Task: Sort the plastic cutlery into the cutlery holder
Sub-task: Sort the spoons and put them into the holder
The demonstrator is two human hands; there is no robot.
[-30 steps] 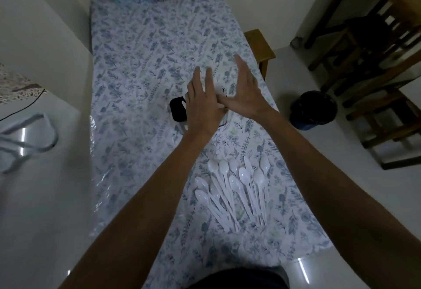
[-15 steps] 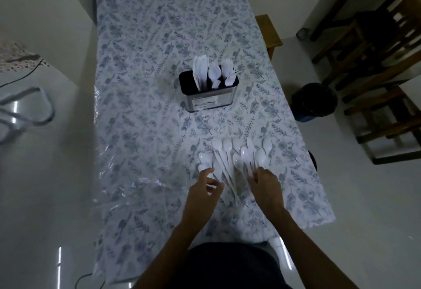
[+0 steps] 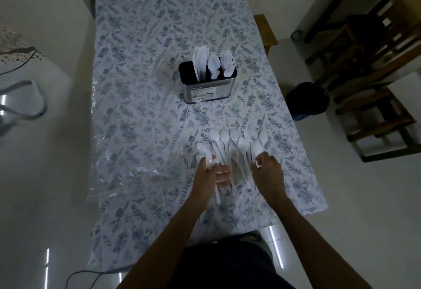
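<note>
Head view: a dark bin (image 3: 307, 101) stands on the pale floor at the right edge of the table (image 3: 141, 65), with wooden chairs (image 3: 373, 65) further right and a wooden stool (image 3: 265, 30) peeking from behind the table's upper right. A grey strap (image 3: 34, 99) and a cable lie at the left of the frame. The table wears a leaf-print cloth under clear plastic.

The cutlery holder (image 3: 207, 83) sits in the upper middle, already holding white knives, spoons and forks in separate sections. The loose white spoons (image 3: 230, 143) fan out below it, centre frame.

The left hand (image 3: 210, 175) curls around a few spoon handles; the right hand (image 3: 267, 172) pinches at the spoons' right side.

Half a second back both hands were only reaching the pile; now the left has gathered several.
</note>
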